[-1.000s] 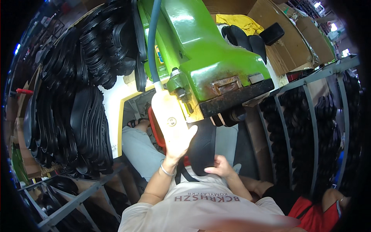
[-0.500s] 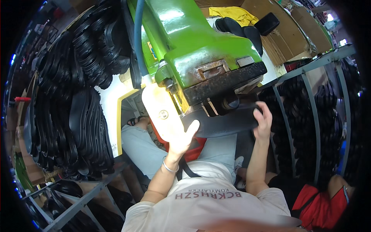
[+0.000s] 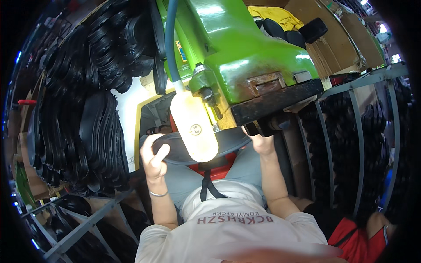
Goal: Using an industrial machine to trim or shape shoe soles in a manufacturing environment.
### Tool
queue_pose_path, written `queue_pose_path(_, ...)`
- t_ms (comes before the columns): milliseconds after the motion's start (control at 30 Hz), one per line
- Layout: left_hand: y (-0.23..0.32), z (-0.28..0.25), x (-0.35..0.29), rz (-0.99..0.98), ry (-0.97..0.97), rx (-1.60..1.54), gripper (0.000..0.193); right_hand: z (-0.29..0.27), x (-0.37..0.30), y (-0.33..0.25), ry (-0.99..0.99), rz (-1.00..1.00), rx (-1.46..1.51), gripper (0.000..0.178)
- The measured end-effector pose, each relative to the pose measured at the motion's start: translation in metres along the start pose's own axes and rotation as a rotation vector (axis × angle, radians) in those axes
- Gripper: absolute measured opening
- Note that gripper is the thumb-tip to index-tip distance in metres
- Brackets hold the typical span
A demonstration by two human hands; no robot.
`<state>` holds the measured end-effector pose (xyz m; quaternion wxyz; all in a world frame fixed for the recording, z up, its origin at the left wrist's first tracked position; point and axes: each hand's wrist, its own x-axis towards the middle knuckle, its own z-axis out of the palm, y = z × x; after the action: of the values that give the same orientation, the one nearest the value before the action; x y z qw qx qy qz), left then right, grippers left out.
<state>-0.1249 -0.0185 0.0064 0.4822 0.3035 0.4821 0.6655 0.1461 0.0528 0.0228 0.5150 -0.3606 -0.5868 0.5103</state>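
A black shoe sole lies level between my hands, under the head of a green machine. My left hand is closed on the sole's left end, with the thumb on the near side. At the right end, my right hand grips the sole close under the machine head, which hides part of its fingers. A glowing elongated lamp hangs in front of the sole and covers its middle.
Stacks of black soles stand on the left. On the right, more soles fill a metal rack. A cardboard box with a yellow cloth sits behind the machine. Another person's red garment shows at lower right.
The sole has shifted left, away from the machine head. My left hand has moved left to the sole's end, and my right hand has come in toward the machine.
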Motion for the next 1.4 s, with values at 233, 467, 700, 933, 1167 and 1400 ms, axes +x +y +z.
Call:
queue_pose_path(233, -0.048, -0.034, -0.049, -0.231, -0.149, 0.114, 0.020, 0.017, 0.011, -0.003, -0.076, 0.013, -0.061, 0.046)
queue_pose_path(467, -0.092, 0.059, -0.095, -0.453, -0.429, 0.388, 0.035, 0.027, 0.016, 0.000, 0.034, 0.066, 0.021, 0.053)
queue_pose_path(700, -0.056, 0.103, -0.039, 0.022, -0.367, 0.183, 0.027, 0.011, -0.019, 0.027, 0.192, 0.008, -0.046, 0.043)
queue_pose_path(933, -0.063, 0.082, -0.030, 0.311, -0.049, 0.380, 0.034, 0.014, -0.015, 0.004, -0.041, 0.060, -0.277, 0.048)
queue_pose_path(1167, -0.045, 0.021, -0.011, 0.064, 0.216, -0.563, 0.051, 0.015, -0.049, 0.025, -0.526, 0.338, -0.358, 0.028)
queue_pose_path(1400, -0.053, -0.006, -0.011, 0.110, 0.184, -0.318, 0.034, 0.023, -0.063, 0.031, 0.091, 0.170, -0.241, 0.020)
